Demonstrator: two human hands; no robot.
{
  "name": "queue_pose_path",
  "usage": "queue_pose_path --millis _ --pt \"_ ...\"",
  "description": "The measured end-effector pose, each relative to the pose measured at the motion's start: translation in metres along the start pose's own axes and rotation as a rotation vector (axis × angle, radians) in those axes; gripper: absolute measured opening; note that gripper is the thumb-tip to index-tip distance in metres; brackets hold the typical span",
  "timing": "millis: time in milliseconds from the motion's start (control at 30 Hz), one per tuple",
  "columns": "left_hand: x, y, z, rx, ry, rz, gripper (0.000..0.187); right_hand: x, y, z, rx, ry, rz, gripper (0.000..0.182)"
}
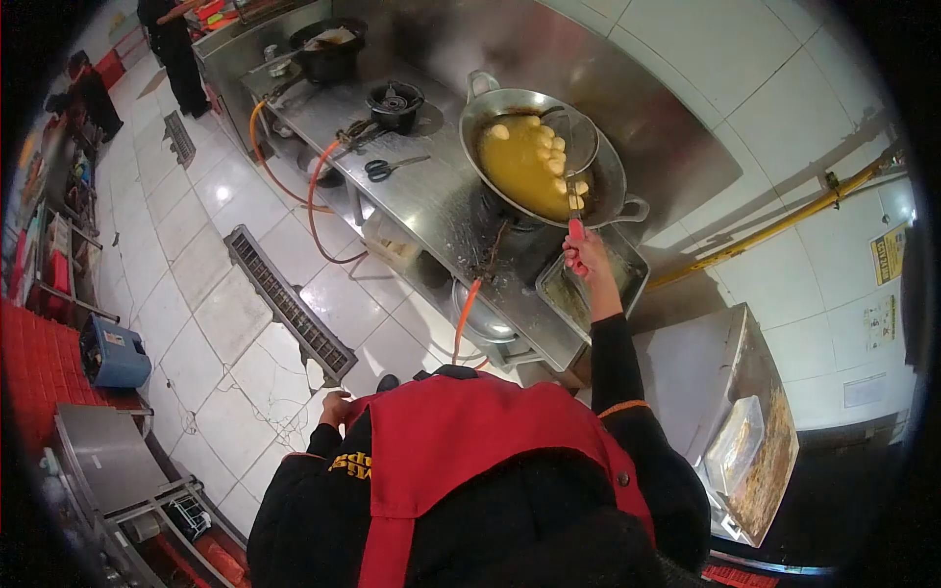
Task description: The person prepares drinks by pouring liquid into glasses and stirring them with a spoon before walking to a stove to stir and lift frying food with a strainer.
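My right hand [586,253] is closed around the red handle of a skimmer [574,201]. The skimmer's round head reaches into a wide two-handled wok [615,181] of yellowish frying oil [510,171]. Several pale, roundish food pieces [557,157] float in the oil, clustered along and beside the skimmer; a lone piece [500,131] floats nearer the wok's far left side. Low beside the red apron [470,431], my left hand [335,407] hangs away from the stove. Its fingers are partly hidden, and nothing shows in it.
On the steel counter [431,201] are scissors [392,168], a small burner [395,103] and a dark pot [328,54]. Orange gas hoses [316,191] hang in front. A metal tray [559,294] sits below the wok. A floor drain [289,304] runs behind; another person [179,59] stands far left.
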State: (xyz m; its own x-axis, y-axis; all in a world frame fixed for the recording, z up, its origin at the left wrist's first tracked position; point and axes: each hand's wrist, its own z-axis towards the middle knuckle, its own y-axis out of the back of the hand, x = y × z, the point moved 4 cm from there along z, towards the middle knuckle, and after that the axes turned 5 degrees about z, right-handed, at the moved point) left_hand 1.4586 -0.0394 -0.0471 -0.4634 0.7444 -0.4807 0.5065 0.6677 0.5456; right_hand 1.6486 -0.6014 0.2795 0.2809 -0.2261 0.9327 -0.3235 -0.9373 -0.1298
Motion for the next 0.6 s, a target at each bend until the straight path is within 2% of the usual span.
queue_pose_path --millis 67,133,267,333,467,533,567,600 --pt "0.008 0.003 0.004 0.014 0.051 -0.058 0.035 0.001 -0.011 0.001 0.022 -0.011 0.028 0.015" --pt "0.02 -0.001 0.025 -0.096 -0.241 0.3 0.028 0.006 -0.025 -0.007 0.039 -0.001 0.037 0.016" --pt "0.035 -0.01 0.051 0.045 -0.183 0.416 0.027 0.009 -0.039 -0.022 0.029 0.013 0.04 0.023" --pt "0.02 0.001 0.04 0.152 -0.069 0.418 0.024 0.006 -0.039 -0.027 0.008 0.043 -0.095 0.038" --pt "0.005 0.018 0.019 0.017 0.027 0.209 0.02 0.006 -0.043 -0.05 -0.032 0.106 -0.224 0.05" --pt "0.013 0.013 0.034 0.063 -0.023 0.191 0.017 0.014 -0.047 -0.065 -0.12 0.191 -0.563 0.057" --pt "0.019 0.006 0.042 0.065 -0.026 0.198 0.017 0.016 -0.049 -0.073 -0.126 0.189 -0.559 0.057" --pt "0.027 0.002 0.05 -0.018 -0.022 0.161 0.017 0.019 -0.051 -0.081 -0.161 0.237 -0.651 0.057"
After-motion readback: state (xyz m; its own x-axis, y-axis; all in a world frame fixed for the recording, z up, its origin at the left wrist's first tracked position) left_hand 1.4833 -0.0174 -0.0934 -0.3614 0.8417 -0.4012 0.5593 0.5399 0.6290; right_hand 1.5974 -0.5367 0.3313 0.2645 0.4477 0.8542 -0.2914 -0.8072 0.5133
